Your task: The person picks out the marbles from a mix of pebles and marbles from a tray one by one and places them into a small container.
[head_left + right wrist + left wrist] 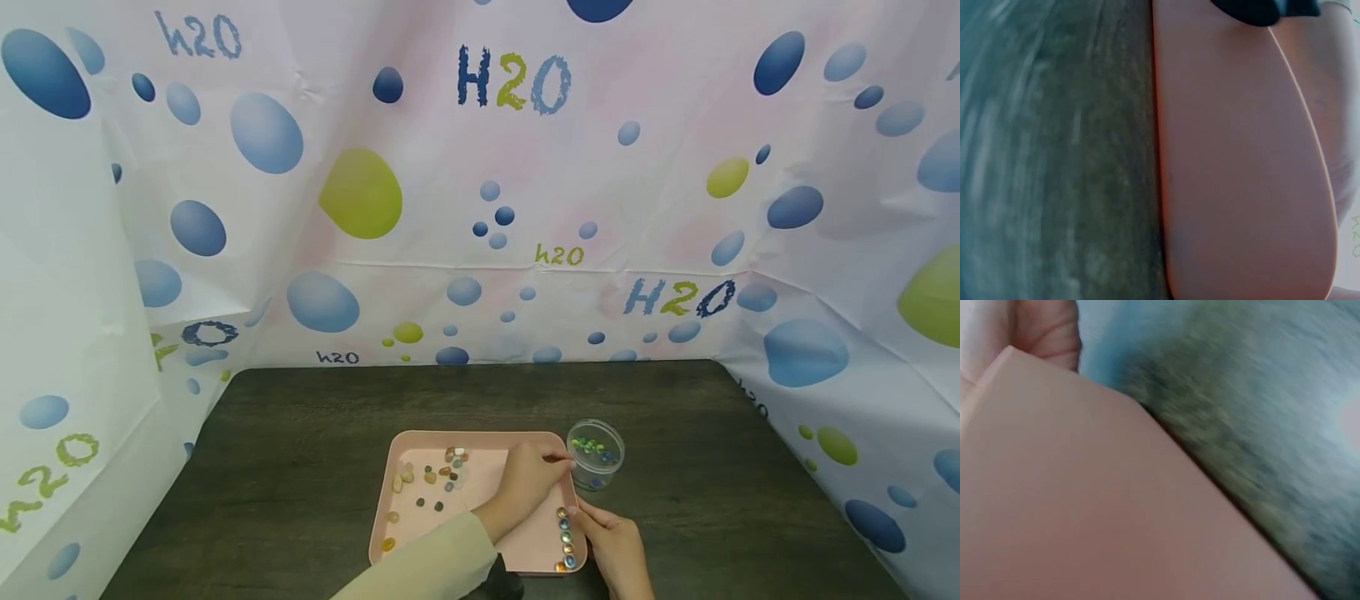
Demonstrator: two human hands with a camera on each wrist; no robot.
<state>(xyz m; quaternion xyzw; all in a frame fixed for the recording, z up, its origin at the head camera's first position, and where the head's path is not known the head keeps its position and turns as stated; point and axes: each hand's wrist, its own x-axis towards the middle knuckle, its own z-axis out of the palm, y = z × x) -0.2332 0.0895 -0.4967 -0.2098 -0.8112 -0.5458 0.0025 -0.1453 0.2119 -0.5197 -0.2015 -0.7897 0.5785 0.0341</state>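
Note:
My left hand (525,479) reaches across the pink tray (480,533), its fingertips close together beside the left rim of a clear round jar (596,454). Whether something small sits between those fingertips, I cannot tell. Green and blue pieces show inside the jar. At the tray's right edge, thumb and finger of my right hand (618,546) pinch the rim, close to the top of a row of shiny glass beads (566,537). The left wrist view has part of a hand (1047,331) behind the tray's wall (1097,487).
Small polished stones (438,506) in brown, grey and yellowish tones lie scattered over the tray's left half. Under everything is a dark wood-grain table (300,467). A white sheet (465,167) printed with blue and green drops hangs behind and at both sides.

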